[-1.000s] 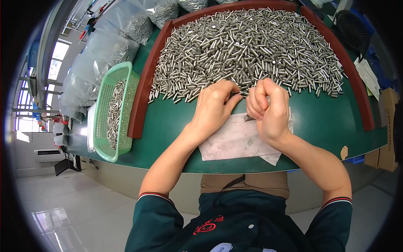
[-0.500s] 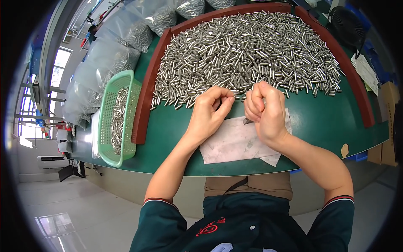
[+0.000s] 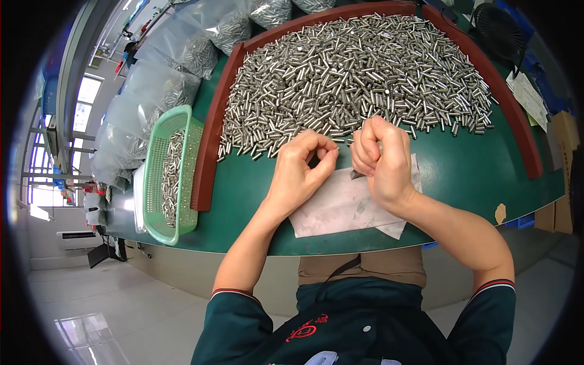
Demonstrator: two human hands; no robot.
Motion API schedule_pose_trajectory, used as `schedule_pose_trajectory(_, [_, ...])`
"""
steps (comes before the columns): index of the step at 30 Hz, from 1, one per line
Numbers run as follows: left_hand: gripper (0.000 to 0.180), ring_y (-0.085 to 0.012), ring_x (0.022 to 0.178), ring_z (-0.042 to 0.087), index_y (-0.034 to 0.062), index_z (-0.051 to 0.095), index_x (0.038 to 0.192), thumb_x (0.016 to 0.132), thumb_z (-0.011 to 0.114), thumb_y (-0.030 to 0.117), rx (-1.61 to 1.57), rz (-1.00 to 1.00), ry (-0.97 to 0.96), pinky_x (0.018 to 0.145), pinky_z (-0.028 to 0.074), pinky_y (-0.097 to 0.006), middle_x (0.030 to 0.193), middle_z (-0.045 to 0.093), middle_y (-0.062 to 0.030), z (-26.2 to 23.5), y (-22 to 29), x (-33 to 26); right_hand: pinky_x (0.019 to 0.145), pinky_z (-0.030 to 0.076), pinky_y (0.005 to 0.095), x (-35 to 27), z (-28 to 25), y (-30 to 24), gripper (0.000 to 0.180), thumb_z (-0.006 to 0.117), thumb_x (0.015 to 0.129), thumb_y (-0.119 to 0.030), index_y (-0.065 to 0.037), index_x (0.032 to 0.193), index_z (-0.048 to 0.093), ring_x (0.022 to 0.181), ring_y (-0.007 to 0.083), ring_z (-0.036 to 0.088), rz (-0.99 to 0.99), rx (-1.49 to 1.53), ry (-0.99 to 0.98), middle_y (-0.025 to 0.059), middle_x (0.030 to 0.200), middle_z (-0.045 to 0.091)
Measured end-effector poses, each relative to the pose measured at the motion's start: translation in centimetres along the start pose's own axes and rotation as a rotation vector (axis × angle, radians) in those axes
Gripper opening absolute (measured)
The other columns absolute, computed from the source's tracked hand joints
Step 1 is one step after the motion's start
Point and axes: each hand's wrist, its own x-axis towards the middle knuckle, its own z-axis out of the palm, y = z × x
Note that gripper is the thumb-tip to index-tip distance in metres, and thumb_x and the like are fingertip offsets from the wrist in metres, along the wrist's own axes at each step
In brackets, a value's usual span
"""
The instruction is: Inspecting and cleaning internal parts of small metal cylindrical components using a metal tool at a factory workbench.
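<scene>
A wide heap of small metal cylinder pins [image 3: 353, 73] lies on the green tabletop just beyond both hands. My left hand [image 3: 299, 173] is closed in a pinch near the heap's front edge; what sits between thumb and forefinger is too small to make out. Beside it, my right hand [image 3: 384, 159] is curled into a fist, its contents hidden by the fingers. A small dark grey piece [image 3: 356, 174] shows below that fist; whether it is held I cannot tell. Under the hands lies a smudged whitish cloth [image 3: 331, 210].
Dark red rails [image 3: 210, 146] border the heap. At left stands a light green basket [image 3: 157, 225] holding more pins. Clear plastic bags [image 3: 161, 85] of pins line the far left. A black fan [image 3: 499, 29] and papers [image 3: 528, 97] are at the far right.
Both hands stay nearly in place, with the left fingers shifting slightly. The whole view has tilted a little.
</scene>
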Motion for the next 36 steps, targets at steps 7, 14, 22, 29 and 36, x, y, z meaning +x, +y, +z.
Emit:
schedule_pose_trajectory(7, [0.005,-0.0105,0.050,0.045,-0.0008,0.058,0.066,0.065,0.063,0.000,0.154,0.051,-0.123,0.046,0.036,-0.024,0.057,0.050,-0.0037,0.8,1.0,-2.0,0.038,0.018,0.0235,0.1,0.1,-0.8,0.035,0.031,0.085,-0.020,-0.010,0.051,0.027,0.039,0.0069,0.020,-0.065,0.012,-0.004,-0.0014,0.044,0.026])
schedule_pose_trajectory(14, [0.007,-0.0112,0.048,0.045,-0.0009,0.058,0.066,0.066,0.064,0.001,0.146,0.042,-0.136,0.044,0.037,-0.024,0.056,0.050,-0.0039,0.9,0.9,-2.0,0.037,0.017,0.0233,0.0,0.0,-0.6,0.035,0.032,0.083,-0.021,-0.010,0.051,0.027,0.039,0.0066,0.020,0.081,0.027,0.054,-0.0019,0.044,0.026])
schedule_pose_trajectory(22, [0.006,-0.0109,0.049,0.047,-0.0007,0.058,0.066,0.066,0.064,0.000,0.142,0.037,-0.143,0.045,0.038,-0.024,0.057,0.053,-0.0040,0.9,0.9,-2.2,0.036,0.017,0.0231,0.1,-0.1,-0.5,0.034,0.035,0.083,-0.021,-0.009,0.051,0.029,0.038,0.0058,0.021,0.104,0.094,0.061,-0.0025,0.046,0.027])
schedule_pose_trajectory(29, [0.006,-0.0200,0.049,0.050,-0.0008,0.055,0.065,0.066,0.061,0.001,0.115,0.036,-0.139,0.046,0.040,-0.029,0.058,0.051,-0.0087,0.9,1.0,-2.1,0.037,0.017,0.0235,0.1,0.0,-0.7,0.035,0.032,0.084,-0.023,-0.011,0.051,0.027,0.039,0.0069,0.019,0.108,0.058,0.053,-0.0023,0.045,0.025])
schedule_pose_trajectory(36, [0.006,-0.0206,0.049,0.050,-0.0011,0.055,0.066,0.067,0.061,0.000,0.120,0.031,-0.156,0.046,0.040,-0.030,0.058,0.051,-0.0092,0.9,1.1,-2.1,0.038,0.019,0.0231,-0.1,-0.4,-0.2,0.035,0.033,0.084,-0.020,-0.008,0.051,0.029,0.040,0.0057,0.022,0.037,0.049,-0.003,-0.0021,0.047,0.028])
